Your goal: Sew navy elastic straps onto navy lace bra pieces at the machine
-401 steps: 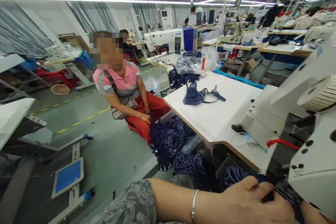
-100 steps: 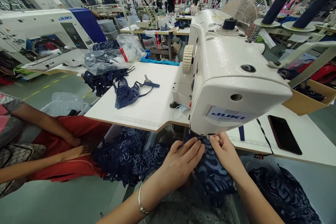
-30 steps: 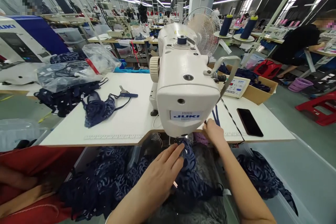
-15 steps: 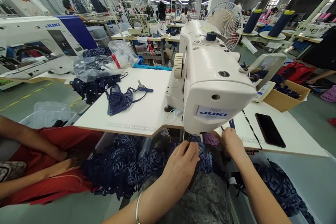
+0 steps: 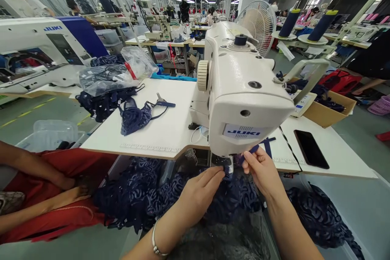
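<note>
A white JUKI sewing machine (image 5: 250, 103) stands in front of me. Below its head, my left hand (image 5: 198, 197) has its fingers pressed together at the edge of a navy patterned bra (image 5: 240, 195), close to the presser foot. Much of the bra hangs over my lap, and the needle point is hidden. My right hand (image 5: 262, 170) pinches a navy strap (image 5: 246, 155) just right of the machine head. More navy strap pieces (image 5: 268, 143) lie on the tabletop behind that hand.
On the white table (image 5: 158, 130) are a finished-looking navy bra (image 5: 134, 118), a plastic bag (image 5: 105, 77) and a phone (image 5: 311, 149). Navy garments (image 5: 131, 195) pile up at my left; others (image 5: 319, 215) fill a right-hand bin. A co-worker's arms (image 5: 39, 170) rest at far left.
My right hand has come left from the table edge toward the machine head, bringing a navy strap. My left hand has shifted slightly, its fingers still at the fabric.
</note>
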Action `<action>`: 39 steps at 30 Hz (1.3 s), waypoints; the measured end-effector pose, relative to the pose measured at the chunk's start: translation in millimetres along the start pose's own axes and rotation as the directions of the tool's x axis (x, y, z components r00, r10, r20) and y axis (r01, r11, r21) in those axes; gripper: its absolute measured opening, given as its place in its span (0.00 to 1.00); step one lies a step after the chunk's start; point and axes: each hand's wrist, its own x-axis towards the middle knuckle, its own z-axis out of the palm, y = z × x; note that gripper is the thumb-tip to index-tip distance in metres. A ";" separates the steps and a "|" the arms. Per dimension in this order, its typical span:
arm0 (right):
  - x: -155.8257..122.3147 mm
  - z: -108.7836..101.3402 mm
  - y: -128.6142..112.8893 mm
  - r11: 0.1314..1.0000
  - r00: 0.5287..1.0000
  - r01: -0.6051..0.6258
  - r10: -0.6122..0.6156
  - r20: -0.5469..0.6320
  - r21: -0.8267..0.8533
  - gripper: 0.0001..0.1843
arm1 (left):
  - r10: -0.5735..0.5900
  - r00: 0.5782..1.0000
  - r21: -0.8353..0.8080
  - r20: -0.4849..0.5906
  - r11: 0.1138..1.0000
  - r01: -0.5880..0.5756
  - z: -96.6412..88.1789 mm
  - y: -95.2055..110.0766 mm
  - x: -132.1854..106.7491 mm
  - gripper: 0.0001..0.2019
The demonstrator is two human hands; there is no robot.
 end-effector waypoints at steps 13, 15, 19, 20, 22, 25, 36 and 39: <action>-12.5 8.9 7.9 0.960 0.991 -0.127 0.115 0.060 0.249 0.15 | 0.031 0.998 -0.105 -0.058 0.994 -0.037 7.4 -3.0 -12.6 0.18; -14.9 10.2 9.8 0.971 0.991 -0.121 0.106 0.081 0.208 0.14 | 0.030 0.997 -0.097 -0.064 0.995 -0.036 7.9 -3.1 -13.4 0.17; -18.5 14.4 10.0 0.980 0.990 0.034 -0.006 0.144 -0.194 0.13 | 0.044 0.999 -0.064 -0.030 0.997 -0.046 5.5 -2.9 -10.5 0.15; -18.5 15.0 9.2 0.953 0.986 0.075 -0.027 0.166 -0.293 0.13 | 0.064 0.998 -0.050 -0.007 0.997 -0.064 3.9 -2.6 -8.7 0.15; -17.4 15.5 8.2 0.893 0.984 0.113 -0.041 0.173 -0.435 0.13 | 0.116 0.992 -0.015 0.052 0.993 -0.115 -0.4 -1.5 -4.4 0.15; -15.1 16.1 10.7 0.886 0.994 0.064 -0.017 0.105 -0.460 0.15 | 0.180 0.972 0.063 0.152 0.979 -0.192 -7.6 0.4 1.0 0.15; -16.5 27.5 25.0 0.988 0.997 -0.082 0.082 -0.008 -0.128 0.21 | 0.257 0.947 0.192 0.193 0.937 -0.293 -7.1 -2.3 0.1 0.15; -13.1 25.2 20.4 0.982 0.995 -0.088 0.095 0.034 -0.167 0.22 | 0.246 0.950 0.203 0.193 0.937 -0.284 -7.0 -1.2 -1.6 0.16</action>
